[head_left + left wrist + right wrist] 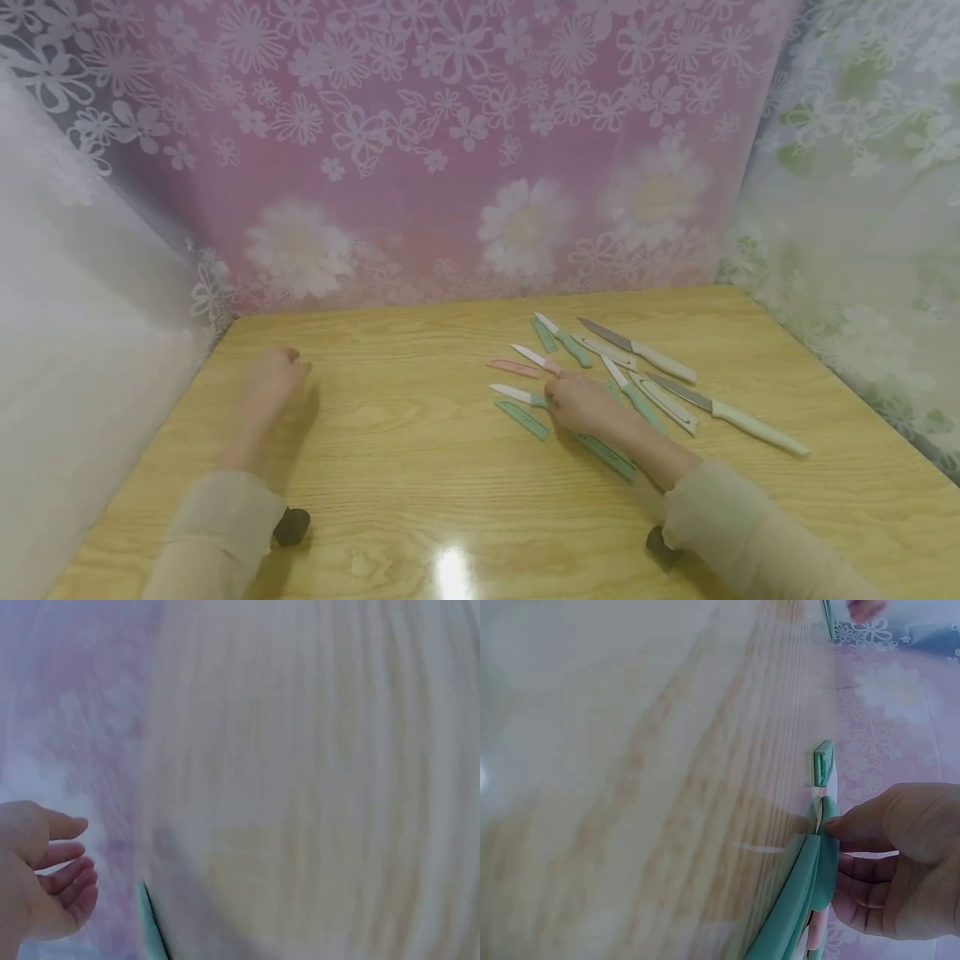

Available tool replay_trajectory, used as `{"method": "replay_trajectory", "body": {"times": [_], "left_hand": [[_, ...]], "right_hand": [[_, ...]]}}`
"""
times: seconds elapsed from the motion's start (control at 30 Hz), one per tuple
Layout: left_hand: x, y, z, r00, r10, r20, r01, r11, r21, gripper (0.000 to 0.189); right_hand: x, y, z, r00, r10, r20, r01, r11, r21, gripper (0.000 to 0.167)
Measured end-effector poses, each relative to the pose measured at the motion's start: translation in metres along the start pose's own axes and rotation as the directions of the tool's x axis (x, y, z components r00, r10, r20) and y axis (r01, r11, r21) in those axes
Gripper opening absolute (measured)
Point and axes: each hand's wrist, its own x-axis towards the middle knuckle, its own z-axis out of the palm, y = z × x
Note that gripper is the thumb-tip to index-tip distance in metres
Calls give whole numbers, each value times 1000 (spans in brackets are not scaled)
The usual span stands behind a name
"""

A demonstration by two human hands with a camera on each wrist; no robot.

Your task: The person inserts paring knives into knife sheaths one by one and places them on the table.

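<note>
Remotely, with my right hand [588, 406] pinching the front green-handled knife [517, 393] right of centre on the table [405, 475] and my empty left hand [276, 383] relaxed, I reckon a sideways lift could knock the adjacent pink-handled knife [536, 358].

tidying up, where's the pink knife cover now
In the head view, right of centre, the pink cover lies between the pink-handled knife and the green-handled knife pinched by the right hand.
</note>
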Motion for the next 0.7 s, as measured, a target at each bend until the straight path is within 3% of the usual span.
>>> {"method": "replay_trajectory", "body": {"times": [0.07,0.17,0.23,0.3,0.37,0.5,0.63,0.7], "left_hand": [[1,21,6,997,62,34,-60,996,-63,45],[-2,55,20,982,174,72,-160,973,-168,39],[-6,79,31,962,253,104,-232,955,-183,36],[-11,100,43,932,334,142,-307,933,-186,34],[-17,118,55,893,403,199,-369,910,-189,32],[-30,145,75,794,524,308,-492,852,-180,29],[-36,160,90,696,618,367,-606,779,-162,28],[-39,164,96,663,643,383,-647,750,-139,27]], "right_hand": [[1,-1,0,1000,-2,7,2,1000,0,10],[2,-4,-1,1000,-1,18,1,1000,-10,10],[3,-5,-2,999,7,31,-7,1000,-1,10],[3,-6,-2,999,12,42,-12,1000,8,9],[4,-6,-2,999,13,48,-14,1000,18,7],[4,-5,0,999,13,44,-14,1000,27,5],[4,-3,2,999,18,39,-20,999,34,7],[4,-2,2,999,21,33,-22,999,30,9]]}}
